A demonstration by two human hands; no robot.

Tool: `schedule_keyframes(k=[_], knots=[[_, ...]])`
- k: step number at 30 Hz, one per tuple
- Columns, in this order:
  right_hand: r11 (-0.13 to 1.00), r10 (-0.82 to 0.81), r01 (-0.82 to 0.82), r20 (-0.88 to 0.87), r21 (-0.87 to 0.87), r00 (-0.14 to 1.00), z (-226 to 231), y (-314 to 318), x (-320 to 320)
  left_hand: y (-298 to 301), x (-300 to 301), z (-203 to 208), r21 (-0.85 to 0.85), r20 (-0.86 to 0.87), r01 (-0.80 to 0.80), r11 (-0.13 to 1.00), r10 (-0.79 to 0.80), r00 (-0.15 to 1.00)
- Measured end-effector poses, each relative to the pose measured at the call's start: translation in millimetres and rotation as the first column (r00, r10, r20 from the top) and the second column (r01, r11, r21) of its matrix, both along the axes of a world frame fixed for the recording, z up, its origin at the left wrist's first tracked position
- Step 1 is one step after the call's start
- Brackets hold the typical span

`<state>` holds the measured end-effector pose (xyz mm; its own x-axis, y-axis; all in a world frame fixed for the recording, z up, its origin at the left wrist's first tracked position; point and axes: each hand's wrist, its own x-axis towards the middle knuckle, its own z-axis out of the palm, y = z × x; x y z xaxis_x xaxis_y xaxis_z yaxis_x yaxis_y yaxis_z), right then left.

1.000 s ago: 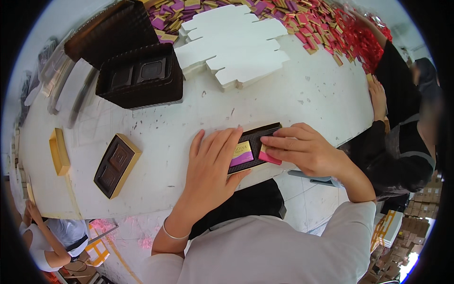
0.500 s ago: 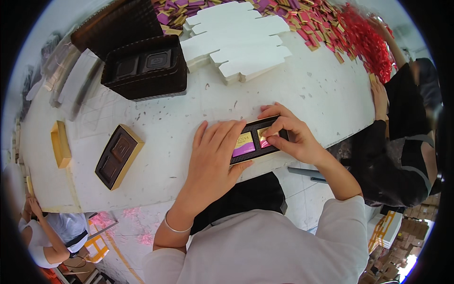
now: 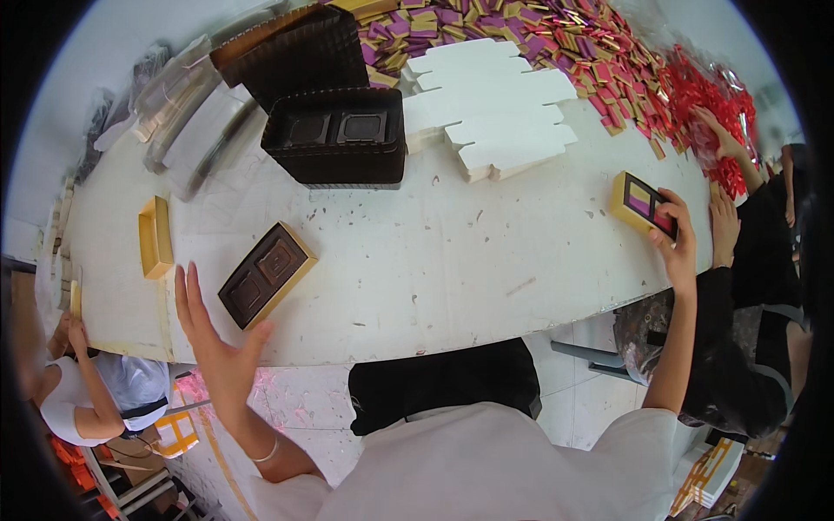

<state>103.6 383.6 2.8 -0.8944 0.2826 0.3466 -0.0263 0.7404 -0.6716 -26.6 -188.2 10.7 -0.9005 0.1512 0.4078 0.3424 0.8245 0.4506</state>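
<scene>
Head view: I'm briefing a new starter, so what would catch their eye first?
Probably the heap of purple, pink and gold pieces along the top. Next might be the dark tray stack, left of the white cardboard pile. At right, the right hand holds a gold box.

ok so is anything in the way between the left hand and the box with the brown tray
Nothing visible stands in the way. The open left hand is at the near end of the brown-lined box, too close to tell whether they touch. The gold box lies off to the left, the black trays beyond.
</scene>
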Motion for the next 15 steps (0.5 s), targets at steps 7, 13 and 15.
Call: schedule_keyframes(k=[7, 13, 15], knots=[[0.943, 0.022, 0.025, -0.138, 0.333, 0.990, 25, -23, -43, -1, 4, -19, 0.302, 0.232, 0.028, 0.953, -0.102, 0.967], [0.866, 0.471, -0.381, -0.268, 0.325, 0.841, 59, -165, -117, 88, 9, -18, 0.235, 0.166, 0.506, 0.830, -0.547, 0.820], [0.800, 0.571, -0.432, -0.307, 0.417, 0.761, 64, -208, -147, 115, 13, -10, 0.163, 0.194, 0.559, 0.813, -0.582, 0.790]])
